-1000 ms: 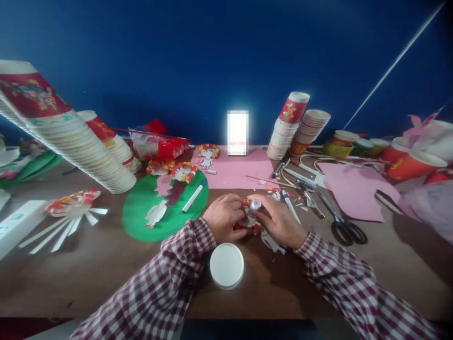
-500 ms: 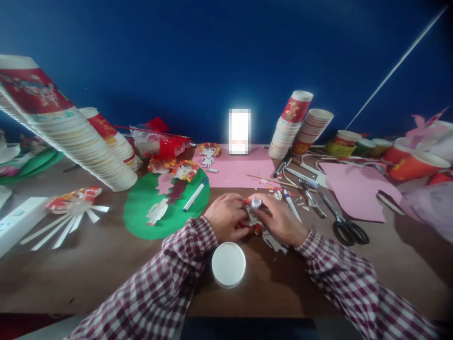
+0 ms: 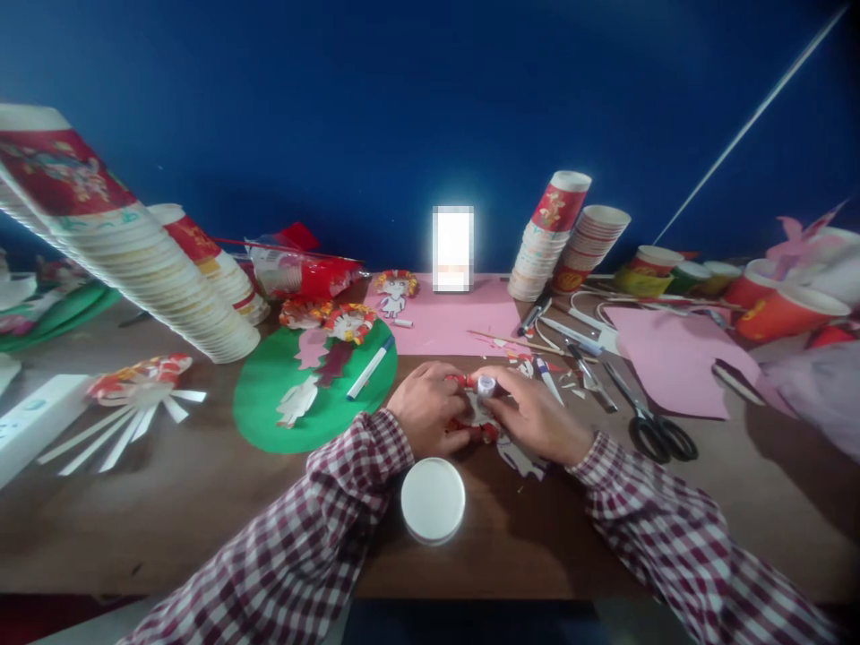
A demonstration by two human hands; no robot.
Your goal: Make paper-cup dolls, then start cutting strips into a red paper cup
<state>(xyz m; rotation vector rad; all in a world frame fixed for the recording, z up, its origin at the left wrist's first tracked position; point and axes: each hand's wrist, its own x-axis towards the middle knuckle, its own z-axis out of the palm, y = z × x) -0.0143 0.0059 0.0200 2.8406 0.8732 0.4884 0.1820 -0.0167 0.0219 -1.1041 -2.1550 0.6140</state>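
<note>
My left hand (image 3: 430, 408) presses down on a red and white paper piece (image 3: 478, 421) in the middle of the table, its fingers curled over the left side. Between the thumb and fingers of my right hand (image 3: 537, 414) is a small whitish cylinder (image 3: 486, 386), held over that same piece. Both hands hide much of the paper. Just below my right hand a white paper cutout (image 3: 520, 460) lies flat. A round white lid or cup (image 3: 433, 500) stands close in front of my left hand.
A green disc (image 3: 255, 403) with cutouts and a marker (image 3: 369, 369) lies left. Black scissors (image 3: 662, 437), pens and pink paper (image 3: 672, 358) are right. Paper cup stacks (image 3: 551, 233) stand behind, and a long stack (image 3: 161, 269) leans at left. A bright screen (image 3: 452, 249) stands at the back.
The whole view has shifted very slightly. My right hand has tilted a little with the small cylinder; my left hand stays on the paper piece.
</note>
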